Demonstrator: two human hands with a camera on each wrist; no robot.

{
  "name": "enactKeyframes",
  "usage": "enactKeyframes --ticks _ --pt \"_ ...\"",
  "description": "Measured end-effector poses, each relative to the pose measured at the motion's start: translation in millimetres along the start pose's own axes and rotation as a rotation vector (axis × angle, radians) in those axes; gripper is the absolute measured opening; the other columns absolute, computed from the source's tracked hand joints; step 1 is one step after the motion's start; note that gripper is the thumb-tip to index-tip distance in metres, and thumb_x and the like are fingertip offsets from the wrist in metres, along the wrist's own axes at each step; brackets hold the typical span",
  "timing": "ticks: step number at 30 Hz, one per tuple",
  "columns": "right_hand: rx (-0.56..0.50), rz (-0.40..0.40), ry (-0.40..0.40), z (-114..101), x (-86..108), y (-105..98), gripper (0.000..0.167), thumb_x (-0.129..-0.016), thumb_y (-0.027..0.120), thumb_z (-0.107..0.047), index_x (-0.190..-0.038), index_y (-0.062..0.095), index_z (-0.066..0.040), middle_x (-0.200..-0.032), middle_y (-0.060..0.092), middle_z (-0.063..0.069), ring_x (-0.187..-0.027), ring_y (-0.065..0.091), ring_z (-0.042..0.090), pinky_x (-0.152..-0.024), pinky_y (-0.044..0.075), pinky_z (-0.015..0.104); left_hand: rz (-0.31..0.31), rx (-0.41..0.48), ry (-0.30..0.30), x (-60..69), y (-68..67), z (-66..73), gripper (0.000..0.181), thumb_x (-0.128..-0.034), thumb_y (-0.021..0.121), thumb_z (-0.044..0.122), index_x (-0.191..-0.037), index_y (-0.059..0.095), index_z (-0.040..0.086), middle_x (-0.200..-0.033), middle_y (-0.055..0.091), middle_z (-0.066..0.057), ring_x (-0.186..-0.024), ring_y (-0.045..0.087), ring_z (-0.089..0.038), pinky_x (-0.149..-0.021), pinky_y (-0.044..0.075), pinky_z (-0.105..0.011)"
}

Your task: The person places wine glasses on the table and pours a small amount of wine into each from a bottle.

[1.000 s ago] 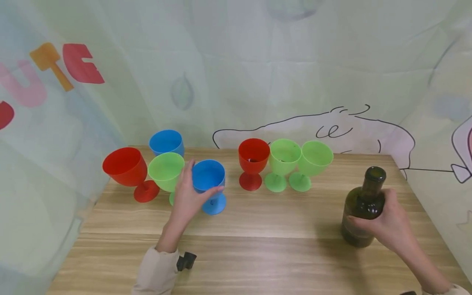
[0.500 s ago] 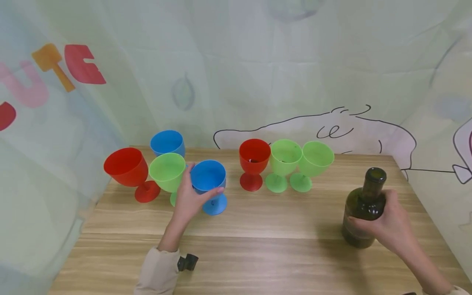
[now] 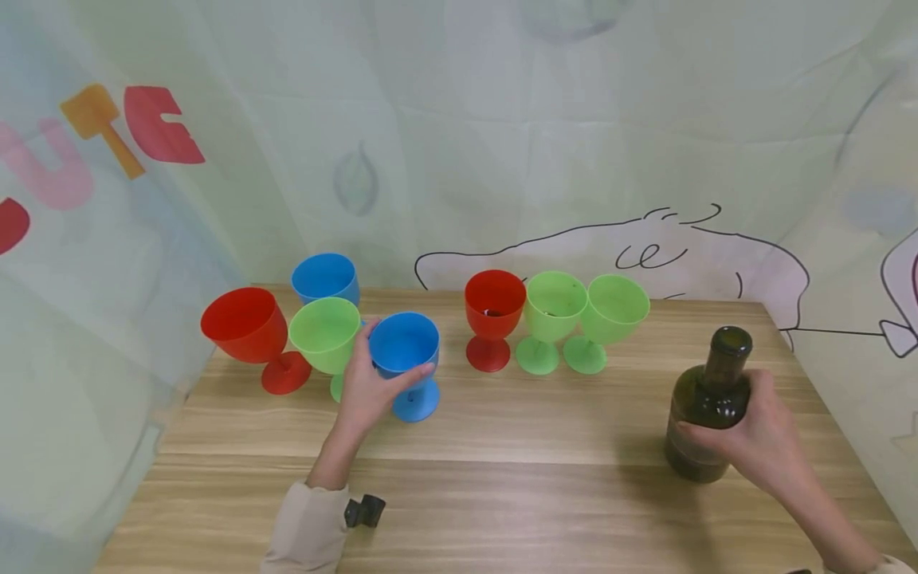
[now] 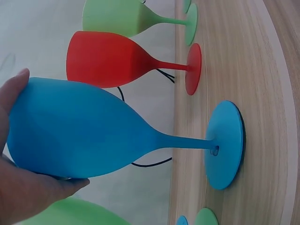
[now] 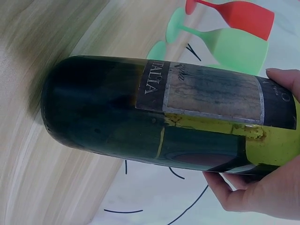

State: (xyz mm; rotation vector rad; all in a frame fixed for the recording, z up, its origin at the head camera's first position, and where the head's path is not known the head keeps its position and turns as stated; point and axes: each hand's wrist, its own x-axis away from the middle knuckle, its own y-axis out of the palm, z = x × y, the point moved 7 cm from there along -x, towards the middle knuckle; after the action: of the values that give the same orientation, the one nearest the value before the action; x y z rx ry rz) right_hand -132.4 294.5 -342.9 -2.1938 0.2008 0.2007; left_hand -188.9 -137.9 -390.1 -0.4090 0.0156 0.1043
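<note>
The left hand (image 3: 367, 391) grips a blue goblet's bowl (image 3: 405, 343), the right hand (image 3: 759, 434) a bottle (image 3: 706, 406).

Wood-grain tabletop (image 3: 502, 510), light brown, grain running left to right. Pale green cloth backdrop (image 3: 459, 159), lightly creased, stands behind its far edge and along both sides. Print at left: pink letter U (image 3: 68, 194), orange letter T (image 3: 96, 115), red letter E (image 3: 147, 131). Print at rear: faint drop motif (image 3: 356, 182), white cartoon figure (image 3: 763, 275) outlined in black. Light is soft, diffuse
</note>
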Motion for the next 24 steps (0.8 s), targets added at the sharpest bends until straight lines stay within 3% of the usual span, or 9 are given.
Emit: enactKeyframes --ticks 12,24 --pt "0.026 -0.004 -0.003 -0.6 0.5 1.0 0.085 -0.056 0.086 -0.017 -0.114 0.032 0.013 -0.096 0.05 0.036 -0.083 0.052 0.051 -0.066 0.041 0.061 -0.056 -0.016 0.058 4.3 12.2 17.5 0.09 -0.0734 0.076 0.026 -0.14 0.019 0.004 -0.137 0.032 -0.018 -0.125 0.03 -0.037 -0.09 0.041 -0.054" --pt "0.02 -0.017 -0.02 -2.9 -1.4 0.8 0.084 -0.055 0.086 -0.018 -0.112 0.032 0.013 -0.096 0.05 0.035 -0.083 0.052 0.05 -0.066 0.041 0.061 -0.118 -0.023 0.066 10.0 26.2 29.9 0.09 -0.072 0.077 0.027 -0.14 0.022 0.006 -0.137 0.034 -0.016 -0.124 0.033 -0.037 -0.084 0.046 -0.05"
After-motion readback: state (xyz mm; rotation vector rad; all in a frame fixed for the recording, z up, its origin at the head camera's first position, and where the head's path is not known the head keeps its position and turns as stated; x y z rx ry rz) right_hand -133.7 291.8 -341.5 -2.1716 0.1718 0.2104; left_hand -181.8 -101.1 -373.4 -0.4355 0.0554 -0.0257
